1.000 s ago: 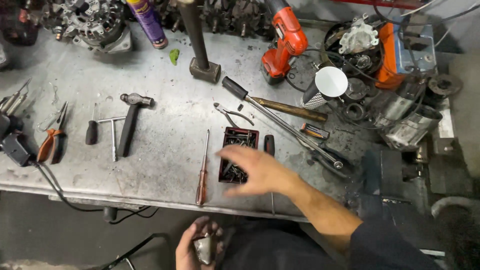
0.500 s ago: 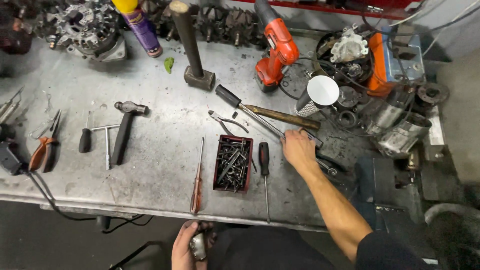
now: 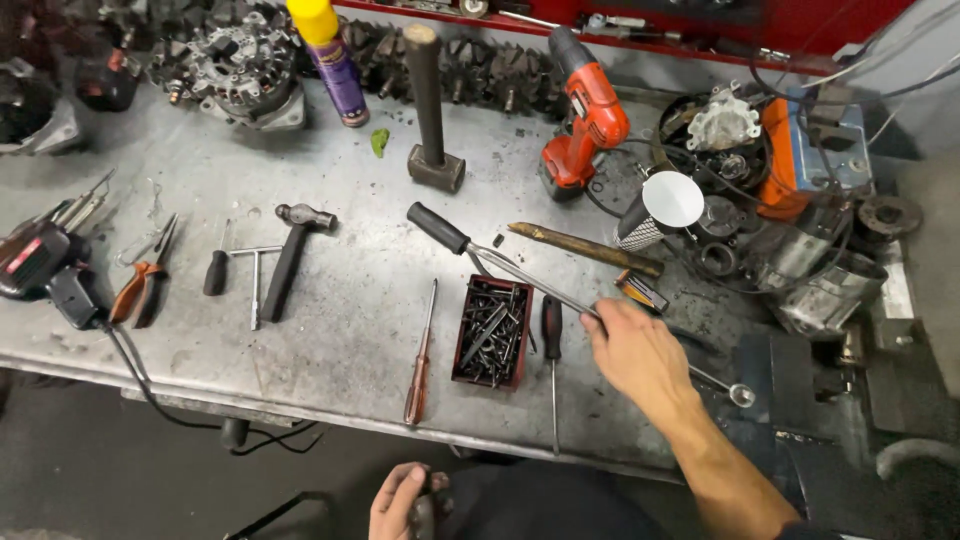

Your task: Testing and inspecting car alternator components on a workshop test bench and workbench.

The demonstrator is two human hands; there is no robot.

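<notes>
Both hands are busy: the right hand (image 3: 640, 352) closes its grip on the long ratchet wrench (image 3: 520, 272) lying on the surface (image 3: 340, 320), while the left hand (image 3: 402, 502) pinches a small metal part (image 3: 425, 510) below its edge.

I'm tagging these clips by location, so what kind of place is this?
Most likely a repair workshop, perhaps automotive. A worn metal workbench carries hand tools such as a ball-peen hammer, an orange cordless drill stands at the back, and alternator-like parts sit along the rear edge.
</notes>
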